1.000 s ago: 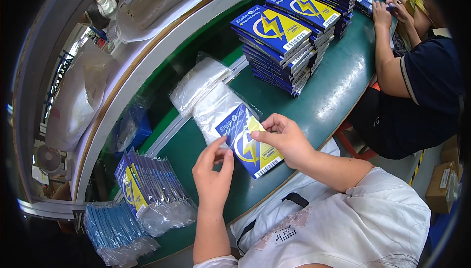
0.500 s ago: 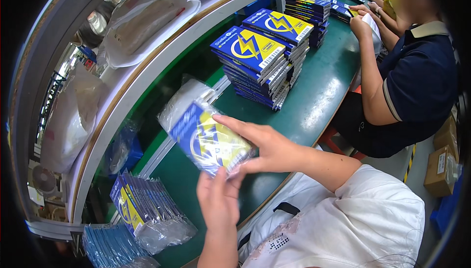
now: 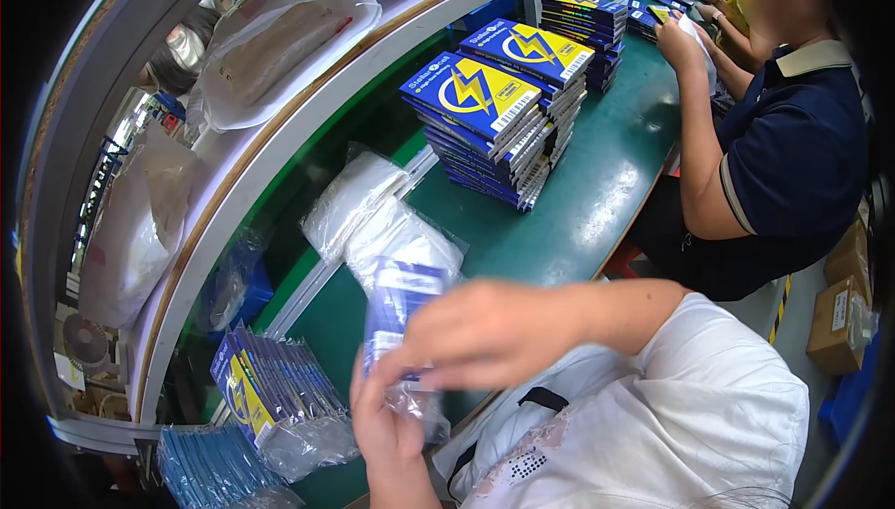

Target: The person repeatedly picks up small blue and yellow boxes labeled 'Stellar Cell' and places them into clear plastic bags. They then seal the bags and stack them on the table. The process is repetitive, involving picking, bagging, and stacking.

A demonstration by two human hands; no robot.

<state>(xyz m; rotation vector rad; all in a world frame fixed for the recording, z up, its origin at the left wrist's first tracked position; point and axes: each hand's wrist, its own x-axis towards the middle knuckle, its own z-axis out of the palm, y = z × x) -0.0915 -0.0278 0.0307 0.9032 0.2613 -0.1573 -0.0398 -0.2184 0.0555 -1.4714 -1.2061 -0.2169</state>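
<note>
Bagged box [image 3: 401,292] points lengthwise toward white bags [image 3: 396,240], left hand [image 3: 387,419] pinching its opposite end; right hand [image 3: 494,330] too blurred to tell.

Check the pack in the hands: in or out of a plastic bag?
In: crinkled clear plastic hangs past the lower end of the blue pack. Blur hides any seal.
</note>
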